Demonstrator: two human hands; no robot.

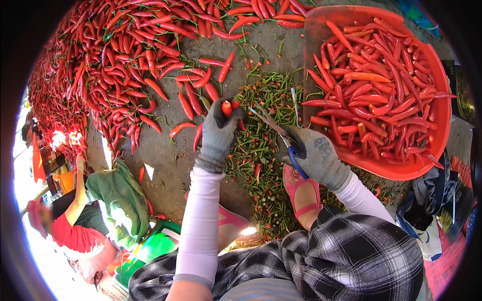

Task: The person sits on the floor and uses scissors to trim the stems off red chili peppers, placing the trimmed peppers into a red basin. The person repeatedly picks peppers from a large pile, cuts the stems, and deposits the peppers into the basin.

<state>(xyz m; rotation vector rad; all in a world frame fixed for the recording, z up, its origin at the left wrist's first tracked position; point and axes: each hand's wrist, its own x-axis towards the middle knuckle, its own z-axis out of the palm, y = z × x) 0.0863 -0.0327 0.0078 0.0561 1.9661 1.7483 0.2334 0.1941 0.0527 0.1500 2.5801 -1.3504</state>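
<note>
My left hand (222, 126), in a grey work glove with dark fingers, is closed around red chili peppers (226, 108). One shows a cut, stemless end towards me, and another beside it has a green top. Gloved the same way, my right hand (314, 152) grips scissors (292, 147) with blue handles. Their blades (268, 119) are spread and point up and left towards the peppers, apart from them. Below both hands lies a heap of cut green stems (271, 165) with red bits among them.
A red plastic scoop-shaped basin (444, 131) holding chilies stands at the right. A large pile of chilies (124, 56) covers the upper left. At the lower left, a person (81, 229) in red sits beside a green mesh sack (120, 199). Bags (425, 233) lie at the right.
</note>
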